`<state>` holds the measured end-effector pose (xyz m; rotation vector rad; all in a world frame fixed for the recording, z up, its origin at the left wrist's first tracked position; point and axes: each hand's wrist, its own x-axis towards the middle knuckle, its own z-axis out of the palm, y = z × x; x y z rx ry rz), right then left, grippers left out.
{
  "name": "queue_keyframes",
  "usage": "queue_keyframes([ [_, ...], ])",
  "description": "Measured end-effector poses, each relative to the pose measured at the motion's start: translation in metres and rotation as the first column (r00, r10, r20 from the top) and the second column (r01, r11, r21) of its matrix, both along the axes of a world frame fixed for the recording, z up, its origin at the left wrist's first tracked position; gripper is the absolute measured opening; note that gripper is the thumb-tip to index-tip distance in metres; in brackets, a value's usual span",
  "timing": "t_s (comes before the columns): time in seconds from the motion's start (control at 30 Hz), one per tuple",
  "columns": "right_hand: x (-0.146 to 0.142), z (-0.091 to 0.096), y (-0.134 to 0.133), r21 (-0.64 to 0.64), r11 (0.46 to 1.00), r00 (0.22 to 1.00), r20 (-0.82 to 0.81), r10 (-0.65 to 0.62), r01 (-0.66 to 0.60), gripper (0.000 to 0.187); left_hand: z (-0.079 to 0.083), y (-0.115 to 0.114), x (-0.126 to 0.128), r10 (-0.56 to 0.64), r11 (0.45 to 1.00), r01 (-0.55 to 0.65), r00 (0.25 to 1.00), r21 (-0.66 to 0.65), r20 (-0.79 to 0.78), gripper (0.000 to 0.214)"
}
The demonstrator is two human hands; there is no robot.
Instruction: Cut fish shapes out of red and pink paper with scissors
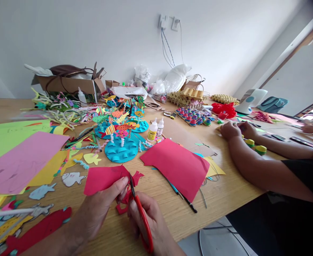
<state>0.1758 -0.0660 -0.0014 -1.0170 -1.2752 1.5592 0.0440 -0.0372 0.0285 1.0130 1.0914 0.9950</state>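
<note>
My left hand [103, 202] pinches a piece of red paper [103, 178] between thumb and fingers above the table. In my right hand [148, 213] is a pair of scissors [140, 213] with red handles, its dark blades at the right edge of that paper. Small red scraps [122, 208] lie around and below the blades. A larger red sheet [176, 165] rests on the table to the right. Left of my hands are paper fish cut-outs, among them a white fish [71, 179], a blue fish [41, 192] and a red fish [39, 231].
Blue discs [121, 151] bearing colourful paper fish stand ahead, beside two glue bottles [152, 131]. Pink paper [25, 160] overlaps green and yellow sheets at left. A co-worker's arms [249, 156] reach in from the right. Egg cartons [188, 96] and a cardboard box [65, 85] sit by the wall.
</note>
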Motion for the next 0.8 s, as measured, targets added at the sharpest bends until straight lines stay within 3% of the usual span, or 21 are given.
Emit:
queue_keyframes([
  [0.63,0.0047,0.0049,-0.0019,0.066,0.996,0.998,0.024,0.057,-0.059,0.050,-0.0053,-0.0023,-0.0023,-0.052,0.999,0.052,0.998,0.002,-0.028,0.035],
  [0.8,0.0048,0.0039,-0.0018,0.060,0.997,0.998,0.038,0.040,-0.042,0.051,-0.0035,-0.0029,-0.0003,0.005,1.000,-0.005,0.999,0.013,-0.046,0.033],
])
